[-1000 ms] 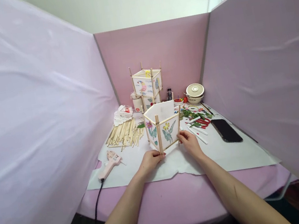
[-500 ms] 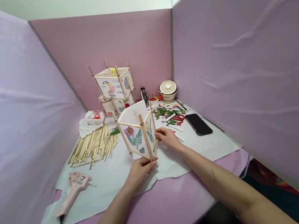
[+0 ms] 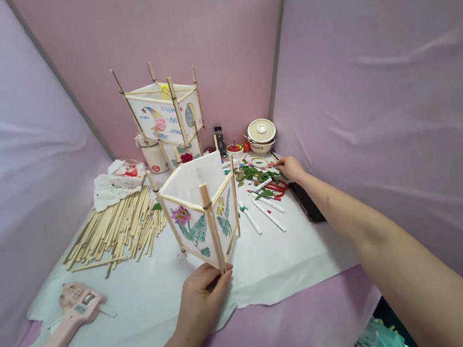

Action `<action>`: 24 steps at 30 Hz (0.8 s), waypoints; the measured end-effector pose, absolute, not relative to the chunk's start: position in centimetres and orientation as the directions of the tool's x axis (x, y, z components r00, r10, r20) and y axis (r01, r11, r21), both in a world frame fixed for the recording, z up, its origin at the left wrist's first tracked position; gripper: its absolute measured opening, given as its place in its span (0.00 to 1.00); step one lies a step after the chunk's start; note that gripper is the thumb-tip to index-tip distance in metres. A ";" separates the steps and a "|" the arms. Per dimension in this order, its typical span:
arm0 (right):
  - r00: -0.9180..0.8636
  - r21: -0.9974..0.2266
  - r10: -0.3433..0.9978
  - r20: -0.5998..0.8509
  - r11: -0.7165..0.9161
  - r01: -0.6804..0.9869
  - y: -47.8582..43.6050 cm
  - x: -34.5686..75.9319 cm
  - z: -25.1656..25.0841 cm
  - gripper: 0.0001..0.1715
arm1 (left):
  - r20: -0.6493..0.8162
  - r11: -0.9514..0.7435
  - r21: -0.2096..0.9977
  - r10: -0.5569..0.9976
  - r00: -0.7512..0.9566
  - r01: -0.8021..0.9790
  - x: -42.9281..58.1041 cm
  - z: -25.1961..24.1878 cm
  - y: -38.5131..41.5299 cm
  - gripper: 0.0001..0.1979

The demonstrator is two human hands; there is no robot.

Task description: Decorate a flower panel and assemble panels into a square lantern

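Note:
A small paper lantern (image 3: 201,214) with wooden stick posts and painted flowers stands on the white paper sheet (image 3: 158,292). My left hand (image 3: 203,299) pinches the foot of its front corner post. My right hand (image 3: 289,168) is stretched out to the far right, resting over the red scissors (image 3: 277,187) and green leaves (image 3: 251,173) beside a black phone (image 3: 307,202). Its fingers are curled; I cannot make out anything in them.
A pile of wooden sticks (image 3: 112,232) lies at the left, with a pink glue gun (image 3: 58,333) nearer me. Two finished lanterns (image 3: 166,116) are stacked at the back. White markers (image 3: 260,216), a lidded bowl (image 3: 261,135) and a small bottle (image 3: 219,140) are nearby. Pink partitions enclose the desk.
My right hand has let go of the lantern and reached out right to the scissors and leaves. The left hand still holds the front post. The view has come closer.

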State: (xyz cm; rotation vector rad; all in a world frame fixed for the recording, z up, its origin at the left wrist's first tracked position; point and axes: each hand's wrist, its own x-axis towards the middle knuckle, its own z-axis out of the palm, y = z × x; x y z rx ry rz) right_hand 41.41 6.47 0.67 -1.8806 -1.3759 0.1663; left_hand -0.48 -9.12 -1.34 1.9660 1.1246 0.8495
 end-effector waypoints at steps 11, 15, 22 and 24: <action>0.133 -0.366 0.960 0.245 -0.036 0.930 11.5 42.6 -1.1 0.07 | 0.186 -0.361 0.835 0.895 0.405 0.415 -0.6 -1.9 -8.8 0.14; 0.165 -0.408 0.958 0.236 -0.056 0.911 11.8 42.4 -1.6 0.05 | 0.167 -0.343 0.842 0.900 0.403 0.417 -0.6 -1.8 -8.7 0.14; 0.348 -0.665 0.908 0.233 -0.112 0.738 11.1 41.9 -1.1 0.06 | 0.143 -0.322 0.851 0.902 0.406 0.415 -0.6 -1.9 -8.8 0.14; 0.382 -0.766 0.900 0.211 -0.091 0.636 10.3 41.4 -0.6 0.08 | 0.139 -0.320 0.853 0.901 0.411 0.413 -0.6 -1.9 -8.8 0.14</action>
